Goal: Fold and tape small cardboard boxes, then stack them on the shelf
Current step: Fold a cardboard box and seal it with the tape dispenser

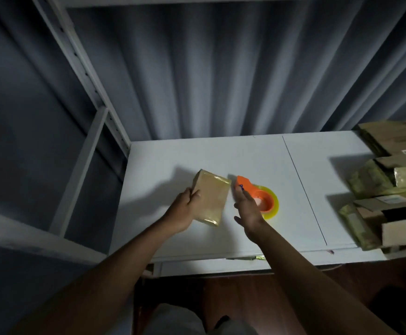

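Box: small, brown cardboard, closed and glossy with tape, lying near the middle of the white tabletop, its long side running from the far edge toward the near edge, slightly askew. Whether it rests flat or is raised a little at the left side cannot be told.

Left hand: grips the box along its left long edge; thumb on the top face, fingers curled round the edge and underneath, out of sight. The box extends to the right of the fingers, most of its top face uncovered.

Right hand: just right of the box, apart from it; fingers straight and close together, palm turned toward the box, holding nothing. The fingertips overlap the tape dispenser in the view; contact cannot be told.

Tape dispenser: orange, with a yellowish clear roll, lying on the tabletop just right of the box.

Pile of boxes: flattened and taped cardboard, heaped along the right edge of the tabletop.

Shelf frame: white metal, at the left edge of the tabletop.

Curtain: grey, pleated, behind the far edge.
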